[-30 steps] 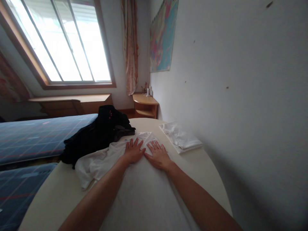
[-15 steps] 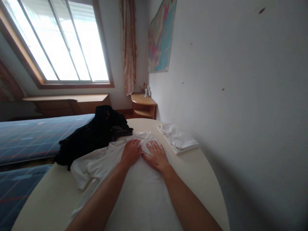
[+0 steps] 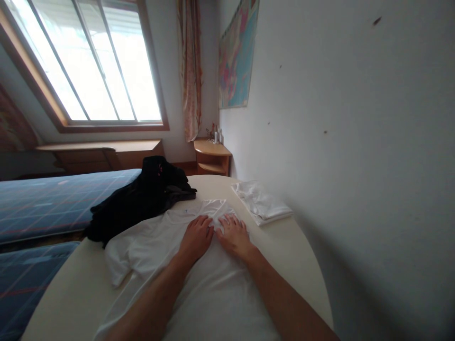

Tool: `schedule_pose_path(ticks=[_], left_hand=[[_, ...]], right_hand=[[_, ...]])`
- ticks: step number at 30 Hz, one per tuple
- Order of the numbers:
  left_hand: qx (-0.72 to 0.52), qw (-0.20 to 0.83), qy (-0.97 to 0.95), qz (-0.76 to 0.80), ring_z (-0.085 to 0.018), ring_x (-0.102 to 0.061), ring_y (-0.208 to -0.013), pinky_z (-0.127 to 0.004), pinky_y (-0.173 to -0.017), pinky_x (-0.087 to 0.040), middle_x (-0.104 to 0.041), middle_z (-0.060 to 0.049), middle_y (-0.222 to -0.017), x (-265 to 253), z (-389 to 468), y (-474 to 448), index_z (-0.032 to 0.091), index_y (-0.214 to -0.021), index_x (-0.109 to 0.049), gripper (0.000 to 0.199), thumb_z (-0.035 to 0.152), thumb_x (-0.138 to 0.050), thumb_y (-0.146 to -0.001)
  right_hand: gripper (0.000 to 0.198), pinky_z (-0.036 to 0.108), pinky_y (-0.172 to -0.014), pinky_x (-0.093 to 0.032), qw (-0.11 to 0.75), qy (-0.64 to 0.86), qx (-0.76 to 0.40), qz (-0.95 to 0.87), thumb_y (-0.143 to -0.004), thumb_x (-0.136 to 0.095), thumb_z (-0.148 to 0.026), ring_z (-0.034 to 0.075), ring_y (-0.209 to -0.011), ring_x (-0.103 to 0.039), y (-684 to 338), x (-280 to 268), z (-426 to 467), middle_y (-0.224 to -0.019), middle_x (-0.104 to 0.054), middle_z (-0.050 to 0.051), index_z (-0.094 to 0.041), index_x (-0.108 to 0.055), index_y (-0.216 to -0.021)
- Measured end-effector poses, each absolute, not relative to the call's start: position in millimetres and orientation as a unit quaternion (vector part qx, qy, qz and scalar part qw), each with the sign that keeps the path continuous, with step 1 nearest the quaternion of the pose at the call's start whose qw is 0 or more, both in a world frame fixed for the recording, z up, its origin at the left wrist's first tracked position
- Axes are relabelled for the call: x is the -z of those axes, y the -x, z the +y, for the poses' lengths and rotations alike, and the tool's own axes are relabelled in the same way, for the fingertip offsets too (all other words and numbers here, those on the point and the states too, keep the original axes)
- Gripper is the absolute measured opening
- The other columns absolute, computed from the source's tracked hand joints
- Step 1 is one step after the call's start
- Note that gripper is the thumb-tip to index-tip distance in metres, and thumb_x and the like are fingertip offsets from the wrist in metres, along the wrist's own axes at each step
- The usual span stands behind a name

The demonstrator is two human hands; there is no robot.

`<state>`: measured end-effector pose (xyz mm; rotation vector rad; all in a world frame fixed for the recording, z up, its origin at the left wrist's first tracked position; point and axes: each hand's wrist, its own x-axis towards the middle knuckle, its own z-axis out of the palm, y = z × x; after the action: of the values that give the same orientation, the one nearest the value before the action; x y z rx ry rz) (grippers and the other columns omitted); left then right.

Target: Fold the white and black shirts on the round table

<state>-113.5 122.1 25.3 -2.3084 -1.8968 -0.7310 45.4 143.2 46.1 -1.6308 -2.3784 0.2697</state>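
Observation:
A white T-shirt [image 3: 220,289] lies spread on the round table, one sleeve out to the left and its collar end at the far side. My left hand [image 3: 197,234] rests on its upper part, palm down, the fingers slightly bent over the cloth. Close beside it, my right hand [image 3: 232,234] also presses on the shirt, with fingers apart and a little curled. A narrow gap separates the two thumbs. The cloth under both palms is hidden. To the right of my right hand is a folded white garment [image 3: 263,203].
Black clothing [image 3: 142,203] is heaped at the table's left edge. The cream tabletop [image 3: 298,265] is close to the white wall [image 3: 355,166] on the right. Blue plaid mattresses [image 3: 53,203] are on the left; a corner shelf [image 3: 213,149] stands beyond.
Both hands have come slightly toward me, and the shirt's collar end has shifted the same way. My fingers are more bent than before. The black heap and folded garment stay in place.

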Motion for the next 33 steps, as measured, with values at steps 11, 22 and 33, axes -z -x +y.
schedule_pose_path(ticks=[11, 22, 33], left_hand=[[0.243, 0.002, 0.747, -0.619, -0.021, -0.057, -0.121, -0.034, -0.109, -0.041, -0.061, -0.01, -0.132, -28, 130, 116, 0.019, -0.125, -0.059, 0.033, 0.023, -0.044, -0.096], [0.057, -0.018, 0.668, -0.741, -0.044, -0.02, -0.147, -0.066, -0.112, -0.022, -0.027, -0.017, -0.161, -30, 152, 148, 0.016, -0.153, -0.032, 0.064, 0.051, -0.034, -0.099], [0.065, 0.004, 0.706, -0.705, -0.039, -0.024, -0.147, -0.062, -0.114, -0.021, -0.032, -0.017, -0.159, -37, 158, 157, 0.015, -0.151, -0.036, 0.058, 0.039, -0.036, -0.098]], right_hand=[[0.046, 0.045, -0.111, -0.025, 0.139, 0.554, -0.034, -0.82, -0.101, -0.032, -0.037, 0.027, -0.134, -0.042, -15, -50, 214, -0.146, -0.051, 0.014, -0.015, -0.056, -0.134], [0.047, 0.032, -0.114, -0.025, 0.133, 0.524, -0.079, -0.837, -0.103, -0.03, -0.034, 0.02, -0.139, -0.037, -40, -57, 228, -0.152, -0.045, 0.01, -0.014, -0.052, -0.139], [0.026, 0.034, -0.09, -0.041, 0.093, 0.608, -0.002, -0.789, -0.093, -0.055, -0.036, 0.027, -0.108, -0.059, -113, -55, 162, -0.11, -0.067, 0.016, -0.013, -0.068, -0.099]])
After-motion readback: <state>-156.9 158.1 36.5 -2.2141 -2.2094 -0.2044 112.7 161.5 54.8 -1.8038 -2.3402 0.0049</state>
